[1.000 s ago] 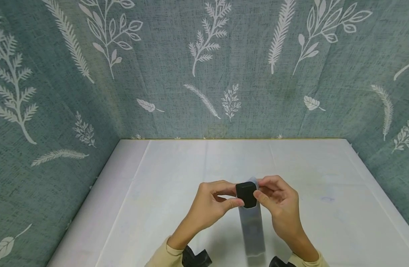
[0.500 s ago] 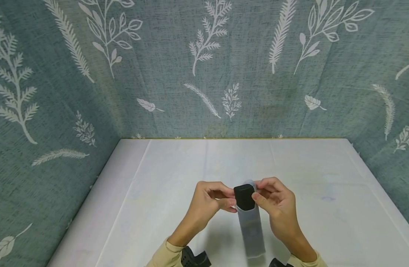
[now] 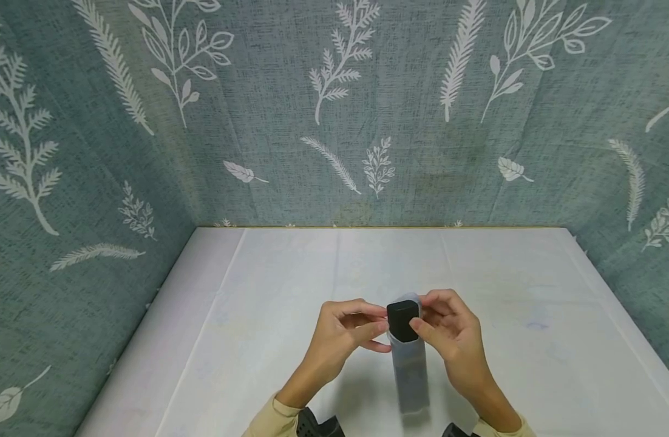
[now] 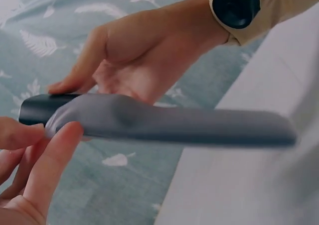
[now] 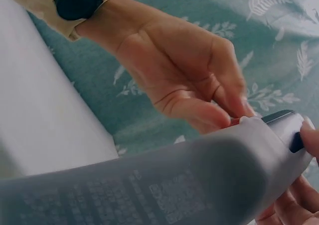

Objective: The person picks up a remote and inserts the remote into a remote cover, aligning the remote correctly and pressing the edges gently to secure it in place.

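Observation:
A long black object [image 3: 402, 320] of unclear kind is held over the table, its rounded end poking out of a frosted plastic sleeve [image 3: 410, 379]. The sleeve hangs toward the person and carries faint print and a square code in the right wrist view. My left hand [image 3: 334, 343] pinches the sleeve's mouth on the left side, between thumb and fingers. With its thumb on the black end [image 4: 34, 110] and fingers behind the sleeve, my right hand [image 3: 456, 337] grips both from the right. Most of the object is covered by the sleeve.
A white table [image 3: 258, 291] lies beneath both hands. Green fabric [image 3: 280, 164] printed with white leaves rises behind it and along both sides. Black devices [image 3: 320, 425] are strapped to the wrists, over cream sleeves.
The left thumb has moved off the black end to the sleeve's edge. The object and sleeve have shifted slightly; the right hand keeps its grip.

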`<state>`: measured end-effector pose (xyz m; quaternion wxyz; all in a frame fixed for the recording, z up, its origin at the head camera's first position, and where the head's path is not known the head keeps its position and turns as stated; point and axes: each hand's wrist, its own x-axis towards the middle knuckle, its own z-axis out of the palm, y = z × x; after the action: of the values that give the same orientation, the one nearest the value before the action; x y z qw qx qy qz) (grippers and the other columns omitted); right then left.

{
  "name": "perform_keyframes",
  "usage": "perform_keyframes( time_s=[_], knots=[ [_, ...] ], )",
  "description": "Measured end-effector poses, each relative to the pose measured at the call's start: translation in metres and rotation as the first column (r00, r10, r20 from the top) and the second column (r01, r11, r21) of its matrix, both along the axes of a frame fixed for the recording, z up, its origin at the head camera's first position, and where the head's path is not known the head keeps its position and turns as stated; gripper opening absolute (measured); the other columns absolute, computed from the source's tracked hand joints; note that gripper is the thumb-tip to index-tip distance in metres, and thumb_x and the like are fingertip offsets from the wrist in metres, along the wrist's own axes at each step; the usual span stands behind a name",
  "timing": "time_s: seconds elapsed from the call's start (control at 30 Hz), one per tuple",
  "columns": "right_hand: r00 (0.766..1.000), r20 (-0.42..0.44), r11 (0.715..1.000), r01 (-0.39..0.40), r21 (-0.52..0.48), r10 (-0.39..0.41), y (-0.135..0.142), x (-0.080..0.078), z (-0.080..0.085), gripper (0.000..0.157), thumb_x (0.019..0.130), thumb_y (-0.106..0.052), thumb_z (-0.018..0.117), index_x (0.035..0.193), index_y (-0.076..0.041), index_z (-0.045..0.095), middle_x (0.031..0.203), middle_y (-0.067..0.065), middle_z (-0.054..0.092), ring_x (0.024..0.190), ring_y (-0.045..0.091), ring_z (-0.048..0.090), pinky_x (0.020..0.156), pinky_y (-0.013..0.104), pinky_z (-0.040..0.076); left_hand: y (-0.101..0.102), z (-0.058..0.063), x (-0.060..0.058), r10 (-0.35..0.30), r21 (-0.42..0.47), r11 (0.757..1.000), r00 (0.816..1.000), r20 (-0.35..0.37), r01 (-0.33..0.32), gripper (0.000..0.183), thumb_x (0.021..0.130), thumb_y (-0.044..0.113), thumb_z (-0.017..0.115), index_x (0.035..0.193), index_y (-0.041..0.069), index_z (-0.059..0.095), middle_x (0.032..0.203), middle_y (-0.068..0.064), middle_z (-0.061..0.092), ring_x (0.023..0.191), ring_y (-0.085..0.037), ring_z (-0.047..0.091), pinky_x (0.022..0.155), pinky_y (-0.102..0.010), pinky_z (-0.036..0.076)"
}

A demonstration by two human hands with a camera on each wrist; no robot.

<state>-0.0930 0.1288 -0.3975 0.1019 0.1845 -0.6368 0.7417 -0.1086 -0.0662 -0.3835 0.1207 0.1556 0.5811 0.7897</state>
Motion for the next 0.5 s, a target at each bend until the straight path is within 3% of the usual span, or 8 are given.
perform_keyframes(
  time_s=[0.13,0.33,0.5],
  knots=[
    [0.999,-0.023,0.996,0.029,0.088,-0.027,0.0006,0.0006,-0.0013,0.038,0.077,0.015,0.068,0.106,0.006,0.046,0.099,0.01,0.059,0.089,0.02,0.064,0.082,0.026,0.054,0.0007,-0.0022,0.0002,0.013,-0.004,1.0,1.0,-0.024,-0.013,0.022,0.083,-0.002,0.069,0.101,-0.014,0.066,0.095,-0.022,0.062,0.084,-0.031,0.068,0.063,-0.051,0.057],
    [0.992,-0.099,0.988,0.089,0.124,-0.077,0.0,0.0002,-0.0027,0.042,0.072,0.018,0.072,0.107,0.009,0.05,0.098,0.008,0.061,0.086,0.019,0.065,0.08,0.026,0.055,0.0045,-0.0024,0.0013,0.068,-0.088,0.993,0.991,-0.115,-0.079,0.016,0.083,-0.008,0.065,0.099,-0.01,0.069,0.093,-0.023,0.062,0.083,-0.028,0.069,0.059,-0.046,0.058],
    [0.982,-0.154,0.977,0.134,0.166,-0.109,-0.0009,0.0011,-0.0046,0.045,0.068,0.02,0.074,0.107,0.009,0.054,0.098,0.009,0.061,0.084,0.016,0.065,0.078,0.023,0.055,0.0085,-0.0025,0.003,0.127,-0.226,0.957,0.963,-0.237,-0.181,0.015,0.082,-0.01,0.064,0.092,-0.002,0.072,0.088,-0.013,0.066,0.079,-0.022,0.07,0.054,-0.037,0.058]
  ],
)
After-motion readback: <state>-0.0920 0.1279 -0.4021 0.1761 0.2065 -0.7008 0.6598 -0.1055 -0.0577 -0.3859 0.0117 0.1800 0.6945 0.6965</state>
